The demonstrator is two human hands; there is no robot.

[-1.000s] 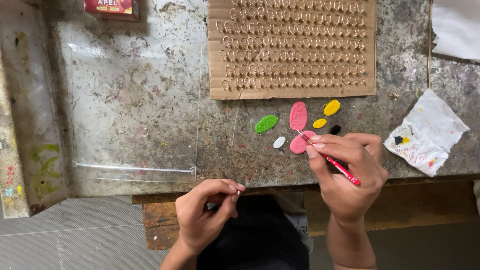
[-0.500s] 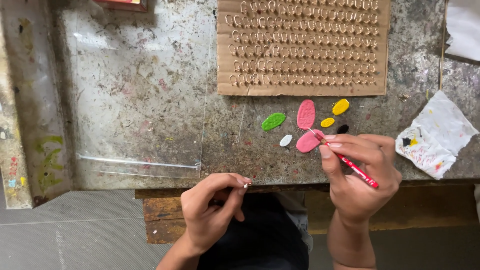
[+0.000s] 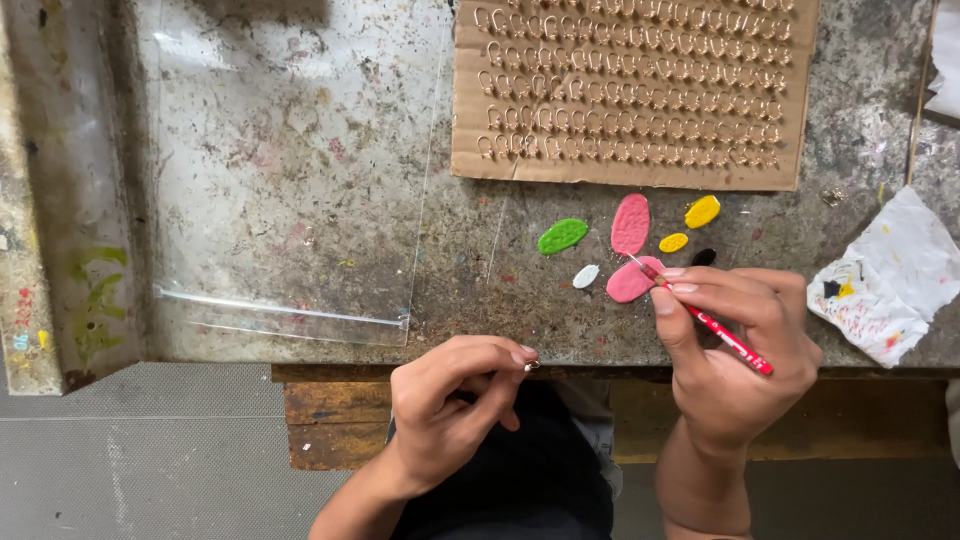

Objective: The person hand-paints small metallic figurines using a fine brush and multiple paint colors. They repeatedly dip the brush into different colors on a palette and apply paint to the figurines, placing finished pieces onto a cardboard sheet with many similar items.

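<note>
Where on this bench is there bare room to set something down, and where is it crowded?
Bare stone lies between the clear plastic sheet and the green paint blob, and between the cardboard and the stained paper. Crowded: the paint blobs around the right hand with its brush.

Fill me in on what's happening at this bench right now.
A person sits at a worn, paint-stained workbench. The right hand holds a thin red brush with its tip on a pink paint blob. The left hand pinches a small metal piece near the bench edge. More blobs lie nearby: green, white, yellow. Behind them, a cardboard sheet carries rows of small metal hooks.
</note>
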